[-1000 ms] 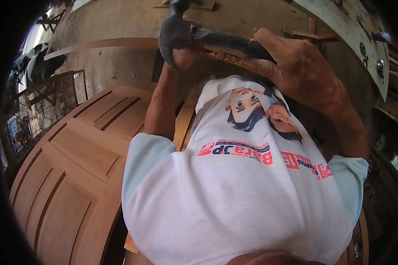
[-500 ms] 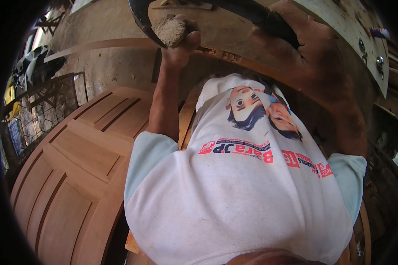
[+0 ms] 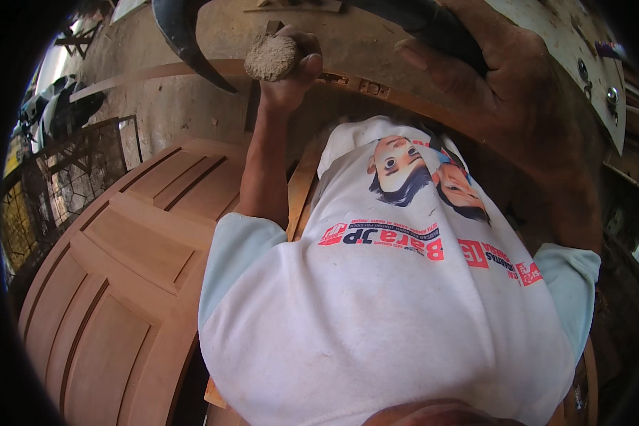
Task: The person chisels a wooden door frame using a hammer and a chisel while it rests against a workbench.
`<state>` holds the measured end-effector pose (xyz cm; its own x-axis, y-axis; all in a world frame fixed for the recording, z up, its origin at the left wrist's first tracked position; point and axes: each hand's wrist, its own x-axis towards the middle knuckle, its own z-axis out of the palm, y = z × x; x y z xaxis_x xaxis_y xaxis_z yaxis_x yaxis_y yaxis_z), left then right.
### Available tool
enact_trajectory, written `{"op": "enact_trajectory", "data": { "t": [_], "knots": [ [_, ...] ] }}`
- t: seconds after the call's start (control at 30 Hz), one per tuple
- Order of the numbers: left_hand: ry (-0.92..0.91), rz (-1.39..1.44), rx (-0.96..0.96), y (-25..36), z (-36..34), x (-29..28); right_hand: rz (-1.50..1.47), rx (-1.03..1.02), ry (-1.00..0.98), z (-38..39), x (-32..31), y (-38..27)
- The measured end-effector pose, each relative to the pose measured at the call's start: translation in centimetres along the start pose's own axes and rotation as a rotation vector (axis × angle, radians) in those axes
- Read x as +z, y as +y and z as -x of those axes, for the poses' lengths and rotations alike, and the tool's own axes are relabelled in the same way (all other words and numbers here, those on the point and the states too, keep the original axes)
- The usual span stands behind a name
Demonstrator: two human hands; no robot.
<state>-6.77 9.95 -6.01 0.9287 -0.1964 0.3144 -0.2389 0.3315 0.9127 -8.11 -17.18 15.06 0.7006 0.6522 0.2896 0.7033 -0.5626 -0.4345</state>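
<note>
My left hand (image 3: 298, 74) is closed round an upright tool whose pale, frayed, round end (image 3: 268, 57) faces up; the rest of it is hidden. My right hand (image 3: 490, 89), large and blurred at the upper right, grips the black handle of a claw hammer (image 3: 184, 39), whose curved claw hangs left of that round end, apart from it in the picture. Below both hands a narrow wooden board (image 3: 373, 89) with metal-looking fittings or recesses runs crosswise. My white printed shirt (image 3: 376, 312) fills the lower middle.
A panelled wooden door (image 3: 113, 319) lies at the left. Beyond it stand a wire-mesh frame (image 3: 78, 153) and a dark, glossy bulky object (image 3: 64, 106). A pale board with round metal knobs (image 3: 589, 53) is at the upper right; wood scraps (image 3: 295, 6) lie at the top.
The hammer has risen toward the camera and swung up and left, uncovering the round end in my left hand. My right hand has moved up and right, away from the board.
</note>
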Motion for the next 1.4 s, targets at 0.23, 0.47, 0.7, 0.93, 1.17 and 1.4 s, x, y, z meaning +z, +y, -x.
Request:
{"op": "enact_trajectory", "data": {
  "t": [0.23,0.47,0.7,0.93,1.17,1.4],
  "knots": [
    [0.079,-0.245,0.069,-0.4,0.1,1.4,0.098,0.006,-0.196,1.1,2.7,2.4],
    [0.108,-0.222,0.079,-0.6,0.0,1.0,0.009,-0.067,-0.001,-0.9,-0.7,0.1],
    [0.030,-0.005,0.047,0.6,-1.5,1.6,0.046,0.022,0.089,-0.3,-0.9,0.0],
    [0.118,-0.042,0.014,-1.7,0.4,1.7,0.182,-0.025,-0.193,1.4,2.0,2.8],
    [0.177,-0.066,0.075,-0.2,0.0,2.0,0.023,-0.017,0.059,-0.5,-0.7,-0.6],
    [0.074,-0.410,0.167,-2.3,-1.0,1.6,0.322,-0.043,-0.140,1.6,1.4,3.1]
  ]
}}
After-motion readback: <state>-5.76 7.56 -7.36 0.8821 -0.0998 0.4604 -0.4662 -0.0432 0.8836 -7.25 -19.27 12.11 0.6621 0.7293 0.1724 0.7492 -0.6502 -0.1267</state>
